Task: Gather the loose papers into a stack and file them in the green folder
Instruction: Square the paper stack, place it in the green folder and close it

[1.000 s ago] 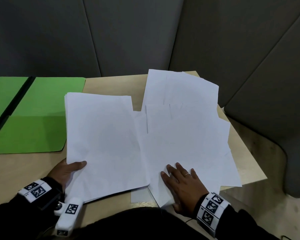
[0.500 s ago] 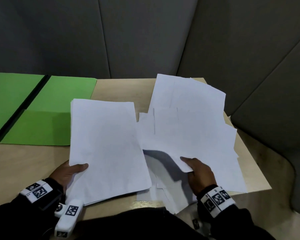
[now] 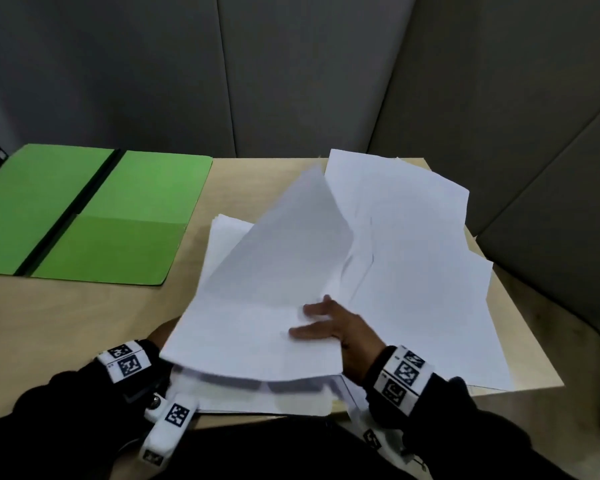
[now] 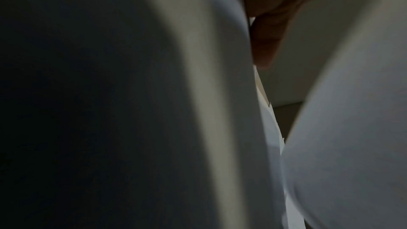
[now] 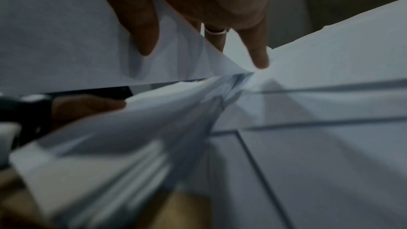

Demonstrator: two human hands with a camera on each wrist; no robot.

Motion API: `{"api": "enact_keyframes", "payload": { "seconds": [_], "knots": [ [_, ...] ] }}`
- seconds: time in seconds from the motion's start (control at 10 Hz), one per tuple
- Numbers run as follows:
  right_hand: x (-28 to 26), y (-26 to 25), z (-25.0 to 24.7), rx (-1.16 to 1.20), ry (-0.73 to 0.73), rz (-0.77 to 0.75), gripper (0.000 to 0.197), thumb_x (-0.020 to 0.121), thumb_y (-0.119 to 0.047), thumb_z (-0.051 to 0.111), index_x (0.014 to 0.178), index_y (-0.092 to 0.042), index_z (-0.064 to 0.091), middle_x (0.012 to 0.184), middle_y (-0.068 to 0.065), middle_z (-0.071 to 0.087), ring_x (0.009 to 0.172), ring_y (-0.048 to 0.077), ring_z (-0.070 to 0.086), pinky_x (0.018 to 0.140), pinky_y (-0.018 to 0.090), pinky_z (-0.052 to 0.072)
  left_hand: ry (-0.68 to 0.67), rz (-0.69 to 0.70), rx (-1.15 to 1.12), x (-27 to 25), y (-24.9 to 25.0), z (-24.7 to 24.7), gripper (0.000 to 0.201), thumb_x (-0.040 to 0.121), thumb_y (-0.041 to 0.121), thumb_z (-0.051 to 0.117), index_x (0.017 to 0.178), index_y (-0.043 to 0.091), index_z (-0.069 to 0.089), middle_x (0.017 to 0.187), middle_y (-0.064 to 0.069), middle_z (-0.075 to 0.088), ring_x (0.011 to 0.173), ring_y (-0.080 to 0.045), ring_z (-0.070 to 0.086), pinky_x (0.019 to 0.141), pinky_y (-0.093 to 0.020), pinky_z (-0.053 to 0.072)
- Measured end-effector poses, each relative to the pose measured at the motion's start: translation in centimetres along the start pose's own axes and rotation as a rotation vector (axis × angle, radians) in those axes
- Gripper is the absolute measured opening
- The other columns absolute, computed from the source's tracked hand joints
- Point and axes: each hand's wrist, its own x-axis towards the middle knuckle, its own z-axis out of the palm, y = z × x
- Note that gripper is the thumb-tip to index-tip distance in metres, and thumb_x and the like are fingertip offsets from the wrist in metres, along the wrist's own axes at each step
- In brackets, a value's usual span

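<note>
1. You have one green folder (image 3: 94,216), lying open.
2. One table (image 3: 66,317) carries everything.
3. Two hands: left (image 3: 161,336), right (image 3: 340,332).
4. The white papers (image 3: 413,258) overlap, so you cannot count the sheets exactly.

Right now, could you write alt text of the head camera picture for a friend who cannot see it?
A person's right hand carries a white sheet over a stack of papers on a wooden table, with the left hand at the stack's near corner. More loose papers spread to the right; an open green folder lies to the left.
</note>
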Motion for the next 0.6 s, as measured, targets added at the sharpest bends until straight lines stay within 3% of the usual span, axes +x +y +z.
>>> {"api": "enact_keyframes", "payload": {
  "seconds": [0.1,0.2,0.3,0.4,0.5,0.6],
  "knots": [
    [1.8,0.3,2.6,0.227,-0.221,0.146,0.057,0.090,-0.020,0.034,0.073,-0.067,0.062,0.121,-0.029,0.056,0.135,0.029,0.038,0.112,0.054,0.026,0.065,-0.016,-0.056,0.4,0.5,0.2,0.027,0.095,0.030,0.052,0.093,0.008,0.067,0.086,-0.010,0.069,0.102,-0.025,0.056,0.094,-0.037,0.042],
    [2.1,-0.8,2.7,0.309,-0.233,0.223,0.060,0.089,-0.019,0.040,0.069,-0.074,0.055,0.140,-0.003,0.045,0.139,0.030,0.031,0.116,0.048,0.021,-0.019,-0.054,-0.068,0.3,0.6,0.2,0.038,0.093,0.045,0.047,0.095,0.015,0.070,0.101,-0.009,0.069,0.100,-0.027,0.062,0.097,-0.042,0.045],
    [2.5,-1.1,2.8,-0.049,-0.130,0.167,0.049,0.083,-0.009,0.059,0.082,-0.058,0.064,0.141,0.003,0.044,0.141,0.013,0.023,0.116,0.019,-0.004,-0.225,-0.117,-0.114,-0.2,0.7,0.4,0.030,0.081,0.023,0.063,0.102,0.002,0.070,0.092,-0.018,0.073,0.076,-0.030,0.071,0.078,-0.041,0.054],
    [2.1,-1.1,2.1,-0.210,-0.075,0.086,0.041,0.083,-0.015,0.054,0.117,-0.037,0.062,0.141,0.005,0.041,0.141,0.017,0.025,0.119,0.031,0.011,-0.223,-0.042,-0.038,0.0,0.3,0.3,0.048,0.081,0.000,0.062,0.127,-0.006,0.052,0.116,-0.026,0.063,0.097,-0.038,0.065,0.095,-0.050,0.047],
    [0.6,-0.6,-0.3,-0.168,0.084,0.218,0.064,0.076,-0.035,0.043,0.139,-0.030,0.038,0.146,0.007,0.030,0.138,0.022,0.030,0.113,0.043,0.029,-0.224,0.022,-0.028,0.4,0.2,0.1,0.067,0.069,0.002,0.062,0.133,-0.006,0.045,0.129,-0.027,0.055,0.117,-0.043,0.054,0.105,-0.055,0.037],
    [-1.2,0.3,-2.1,-0.174,0.192,0.354,0.078,0.071,-0.040,0.055,0.144,-0.029,0.028,0.149,0.005,0.024,0.138,0.022,0.029,0.110,0.044,0.034,-0.228,0.012,-0.005,0.6,0.2,-0.2,0.052,0.073,-0.003,0.063,0.124,-0.002,0.052,0.113,-0.023,0.064,0.100,-0.038,0.063,0.095,-0.049,0.045]
  ]
}}
